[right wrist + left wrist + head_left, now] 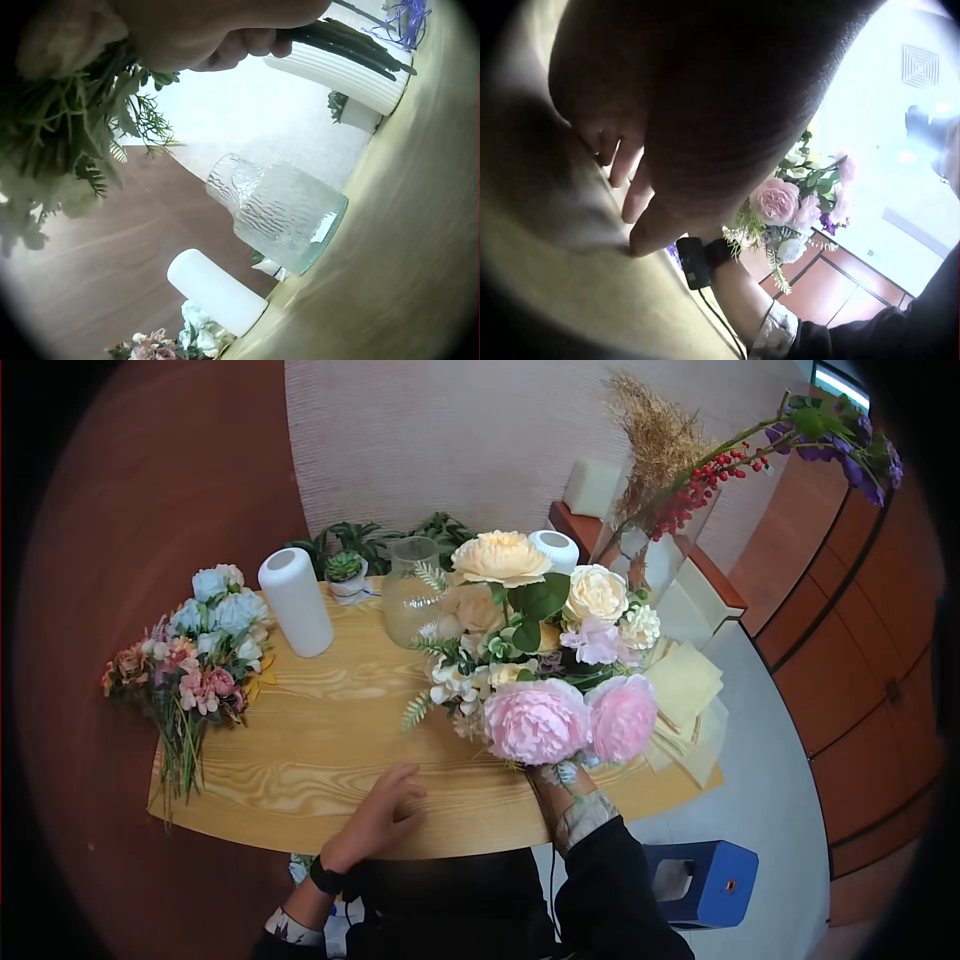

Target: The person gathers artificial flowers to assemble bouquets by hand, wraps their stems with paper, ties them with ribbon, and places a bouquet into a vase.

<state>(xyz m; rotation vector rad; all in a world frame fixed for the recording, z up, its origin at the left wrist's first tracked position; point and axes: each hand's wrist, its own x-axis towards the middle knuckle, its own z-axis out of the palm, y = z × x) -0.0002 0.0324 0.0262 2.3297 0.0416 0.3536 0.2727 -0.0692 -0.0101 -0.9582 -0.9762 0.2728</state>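
A full bouquet (537, 720) of pink, cream, white and lilac flowers stands above the right part of the table. My right hand (225, 30) grips its dark stems (345, 49), fingers curled round them; in the head view the blooms hide most of that hand. Over the front edge of the table, my left hand (385, 812) holds nothing, its fingers loosely bent. In the left wrist view the left hand's fingertips (637, 202) are close to the tabletop; contact cannot be told. Behind the bouquet's left side, a textured glass vase (408, 600) stands upright.
A white vase (297, 605) and a small succulent (345, 567) stand at the back left, another white vase (555, 547) behind the bouquet. Loose flowers (205, 660) lie at the left edge, pale yellow sheets (685, 690) at the right. A blue stool (725, 885) stands on the floor.
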